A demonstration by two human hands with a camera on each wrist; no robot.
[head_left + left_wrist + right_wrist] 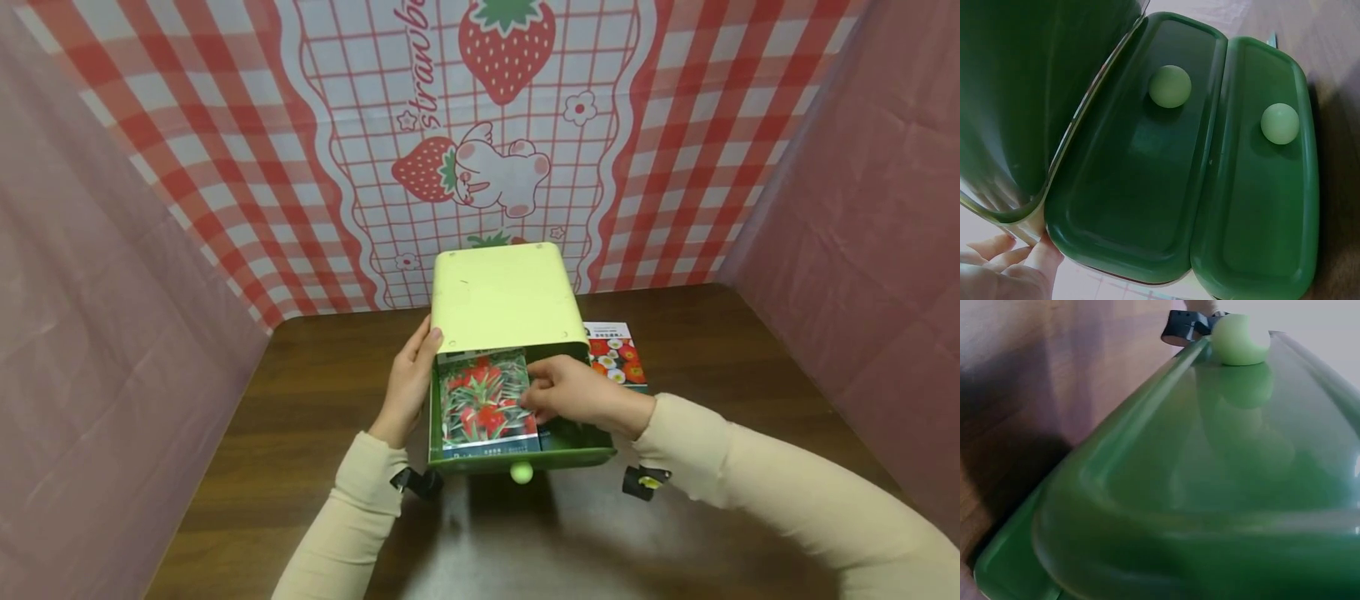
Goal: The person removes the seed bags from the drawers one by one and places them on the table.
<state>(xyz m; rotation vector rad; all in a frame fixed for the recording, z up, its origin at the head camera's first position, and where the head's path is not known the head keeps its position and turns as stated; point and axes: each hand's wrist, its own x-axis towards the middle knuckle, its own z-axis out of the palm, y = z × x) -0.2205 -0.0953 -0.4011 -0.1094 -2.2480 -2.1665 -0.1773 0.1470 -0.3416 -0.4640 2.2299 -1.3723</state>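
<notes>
A pale yellow-green cabinet (504,296) stands on the table, its green top drawer (577,457) pulled out. Inside the drawer, at the left, lies a seed packet (486,400) printed with red flowers and green leaves. My right hand (573,390) reaches into the drawer and pinches the packet's right edge between thumb and fingers; the right wrist view shows only the drawer front. Against the cabinet's left side rests my left hand (408,379), thumb by the front top corner. In the left wrist view, the left hand's fingers (1007,265) touch the cabinet's side.
Another seed packet (617,354), with red, orange and white flowers, lies on the wooden table (315,400) right of the cabinet. A lower drawer (1260,219) with a round knob (1280,124) is beneath the pulled-out one. A checked strawberry cloth (480,167) hangs behind.
</notes>
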